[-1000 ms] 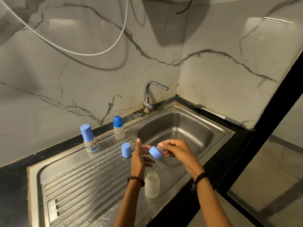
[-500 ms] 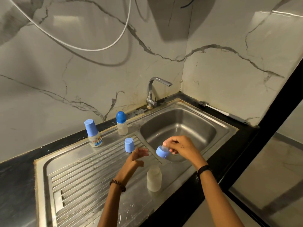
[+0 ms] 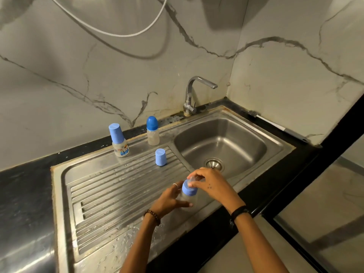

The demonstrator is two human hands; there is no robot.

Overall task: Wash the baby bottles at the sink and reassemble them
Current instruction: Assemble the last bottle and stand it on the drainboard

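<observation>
Wet steel sink counter [image 3: 110, 196]: left hand [image 3: 167, 200] grips a small frosted plastic bottle [image 3: 188, 200] standing below the right hand [image 3: 210, 184], whose fingers [image 3: 194, 177] pinch its blue screw collar [image 3: 189, 189]; likely light, stiff and slippery, so steady the body.

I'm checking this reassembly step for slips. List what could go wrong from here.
1. The bottle stands on the wet, ridged drainboard; the left hand holds it only at the side, so twisting may tip it.
2. The right hand pinches the nipple above the blue collar; the collar could seat crooked.
3. The loose blue cap stands near the basin edge and could get knocked in.
</observation>
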